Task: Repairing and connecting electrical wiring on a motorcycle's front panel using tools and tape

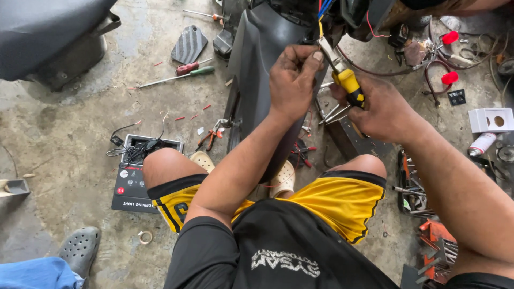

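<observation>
My right hand [383, 109] grips the yellow-and-black handles of a wire stripper [345, 80], whose metal jaws reach up to coloured wires [322, 13] hanging from a dark scooter body [262, 64]. My left hand [293, 77] is closed beside the tool's jaws, its fingers pinching at the wire there. I squat on the concrete floor in yellow shorts, knees on either side of the scooter's grey panel.
Two screwdrivers [184, 72] lie on the floor at the left, by a grey ribbed plate [189, 44]. A black box [140, 174] with wires sits by my left knee. An open toolbox [415, 195] stands at the right. Another person's grey shoe [79, 249] shows at lower left.
</observation>
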